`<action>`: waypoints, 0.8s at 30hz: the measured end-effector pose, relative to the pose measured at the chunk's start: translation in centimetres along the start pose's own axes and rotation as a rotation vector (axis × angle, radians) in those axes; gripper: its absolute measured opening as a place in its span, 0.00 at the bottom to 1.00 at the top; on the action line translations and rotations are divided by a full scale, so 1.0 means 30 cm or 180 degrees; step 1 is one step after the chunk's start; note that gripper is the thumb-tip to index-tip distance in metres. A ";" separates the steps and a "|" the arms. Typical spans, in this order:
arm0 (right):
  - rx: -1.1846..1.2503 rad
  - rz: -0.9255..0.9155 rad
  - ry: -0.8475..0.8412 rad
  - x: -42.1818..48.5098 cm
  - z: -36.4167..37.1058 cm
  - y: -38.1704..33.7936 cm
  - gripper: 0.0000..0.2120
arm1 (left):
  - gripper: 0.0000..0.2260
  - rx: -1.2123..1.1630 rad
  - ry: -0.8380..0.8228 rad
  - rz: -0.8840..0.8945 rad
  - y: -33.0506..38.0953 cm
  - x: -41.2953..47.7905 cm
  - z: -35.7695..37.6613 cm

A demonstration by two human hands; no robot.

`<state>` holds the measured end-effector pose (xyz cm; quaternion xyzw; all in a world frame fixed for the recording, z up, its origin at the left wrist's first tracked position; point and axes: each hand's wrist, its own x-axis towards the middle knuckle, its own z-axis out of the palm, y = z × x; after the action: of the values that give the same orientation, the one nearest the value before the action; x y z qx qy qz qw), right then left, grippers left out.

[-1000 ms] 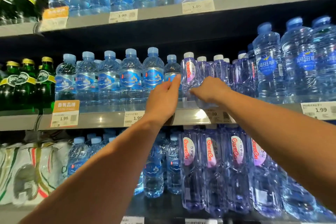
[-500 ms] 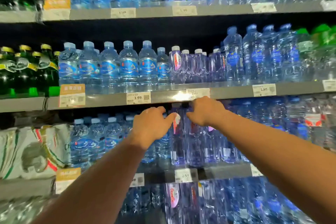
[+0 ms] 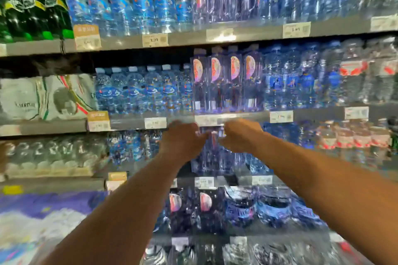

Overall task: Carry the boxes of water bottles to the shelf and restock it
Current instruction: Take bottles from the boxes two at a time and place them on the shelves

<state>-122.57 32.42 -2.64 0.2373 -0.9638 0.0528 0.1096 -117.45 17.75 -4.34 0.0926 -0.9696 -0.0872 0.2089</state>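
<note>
Both my arms reach toward a shop shelf unit packed with water bottles; the view is motion-blurred. My left hand (image 3: 182, 140) and my right hand (image 3: 239, 135) hang side by side just under a grey shelf edge (image 3: 129, 121), in front of a row of clear bottles (image 3: 212, 153). Their fingers look loosely curled, and I see nothing in either hand. Above them stand tall bottles with pink labels (image 3: 215, 75) and small blue-labelled bottles (image 3: 137, 90). No box is in view.
Green glass bottles (image 3: 32, 11) fill the top left. White wrapped multipacks (image 3: 43, 97) lie at mid left, red-labelled bottles (image 3: 353, 69) at right. Price tags (image 3: 155, 40) hang along the shelf edges. A purple and white pack (image 3: 43, 211) sits at lower left.
Both hands have come off the bottles on the upper shelf and dropped about two shelf levels. My view has tilted down and pulled back, showing more lower shelves.
</note>
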 end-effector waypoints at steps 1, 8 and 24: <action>0.0076 0.0002 -0.0160 -0.035 0.042 0.006 0.11 | 0.22 -0.0016 -0.0089 -0.0005 0.007 -0.041 0.040; -0.0061 -0.0099 -0.0818 -0.207 0.408 0.053 0.16 | 0.20 -0.0086 -0.0980 -0.0243 -0.015 -0.294 0.370; 0.0398 0.0367 -0.2431 -0.391 1.475 0.058 0.15 | 0.20 0.0007 -0.2798 -0.0261 -0.299 -0.609 1.390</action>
<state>-121.50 32.37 -48.42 0.1915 -0.9419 0.0254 -0.2748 -117.38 18.46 -50.73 0.0853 -0.9620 -0.1255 -0.2272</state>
